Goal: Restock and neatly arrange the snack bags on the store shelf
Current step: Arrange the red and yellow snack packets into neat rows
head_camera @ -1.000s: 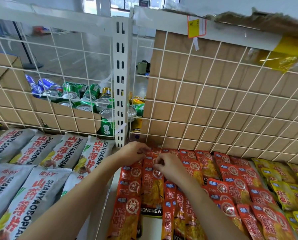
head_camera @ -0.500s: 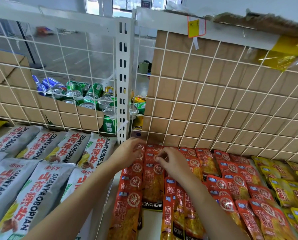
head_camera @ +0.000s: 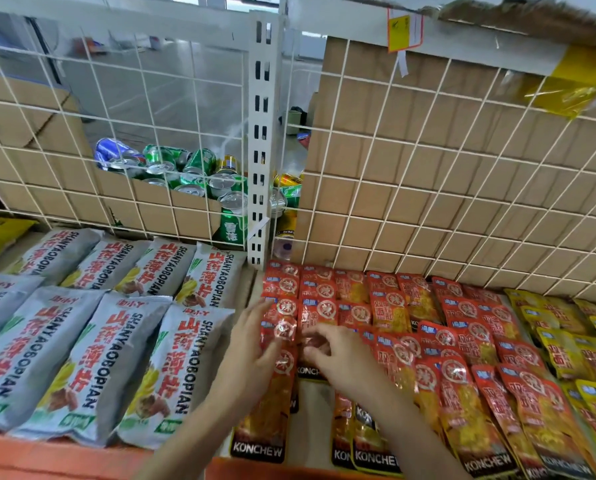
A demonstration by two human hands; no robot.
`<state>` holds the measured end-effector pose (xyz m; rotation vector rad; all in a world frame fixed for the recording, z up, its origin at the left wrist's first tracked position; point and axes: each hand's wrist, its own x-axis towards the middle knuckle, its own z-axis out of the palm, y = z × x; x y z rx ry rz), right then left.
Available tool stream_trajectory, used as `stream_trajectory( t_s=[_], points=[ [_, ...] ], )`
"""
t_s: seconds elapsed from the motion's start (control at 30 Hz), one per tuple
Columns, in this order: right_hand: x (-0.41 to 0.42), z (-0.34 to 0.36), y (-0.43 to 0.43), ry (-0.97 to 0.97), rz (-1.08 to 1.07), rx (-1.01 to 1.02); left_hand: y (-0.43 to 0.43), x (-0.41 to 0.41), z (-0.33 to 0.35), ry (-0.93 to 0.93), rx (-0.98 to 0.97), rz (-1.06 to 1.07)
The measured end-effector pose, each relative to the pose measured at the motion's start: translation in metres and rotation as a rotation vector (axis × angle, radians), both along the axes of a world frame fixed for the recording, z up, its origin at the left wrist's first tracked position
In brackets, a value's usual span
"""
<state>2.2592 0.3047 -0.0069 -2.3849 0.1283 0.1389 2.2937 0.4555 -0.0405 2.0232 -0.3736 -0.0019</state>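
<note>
1. Front edge: the shelf (head_camera: 47, 455) has an orange front lip. Its deck carries three groups of flat-lying stock.
2. Left group: grey snack bags (head_camera: 92, 358) lie in overlapping rows, printed side up.
3. Centre group: red snack bags (head_camera: 463, 393) lie in overlapping columns that run from the front lip to the back of the shelf. A bare strip of white deck shows between two front columns.
4. Right group: yellow snack bags (head_camera: 566, 344) lie just beside the red ones.
5. Left hand (head_camera: 251, 344): fingers straight and spread, resting flat on the leftmost red column.
6. Right hand (head_camera: 338, 355): fingers bent over the next red column, tips at a bag. The hand is blurred, so whether it pinches the bag cannot be told.
7. Back of shelf: a white wire grid (head_camera: 428, 188) stands upright behind all the stock, split by a slotted white post (head_camera: 260, 133).
8. Behind the grid, right: a cardboard box (head_camera: 463, 133) stands against the wire. An orange label (head_camera: 404, 31) hangs on the rail above it.
9. Behind the grid, left: drink cans (head_camera: 192, 168) are piled in an open carton.
10. Beyond: a glossy grey floor (head_camera: 185, 91).
</note>
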Motion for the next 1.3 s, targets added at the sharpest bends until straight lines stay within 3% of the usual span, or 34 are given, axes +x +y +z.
stream_trajectory(
  t_s=[0.2,0.37,0.8,1.1,1.3],
  points=[
    [-0.028,-0.013,0.025,0.003,-0.076,0.015,0.008,-0.033,-0.02,0.127,-0.043,0.031],
    [-0.038,-0.016,0.037,-0.076,-0.138,0.021,0.011,-0.037,-0.021,0.108,-0.037,0.007],
    [-0.042,-0.014,0.043,-0.06,-0.163,0.01,0.011,-0.037,-0.024,0.095,-0.01,-0.065],
    [-0.044,0.011,-0.007,-0.294,-0.226,-0.124,0.007,-0.034,-0.015,-0.067,-0.023,-0.064],
    [-0.052,0.005,-0.066,-0.195,-0.284,-0.285,-0.019,-0.031,0.008,-0.155,0.046,-0.164]
  ],
)
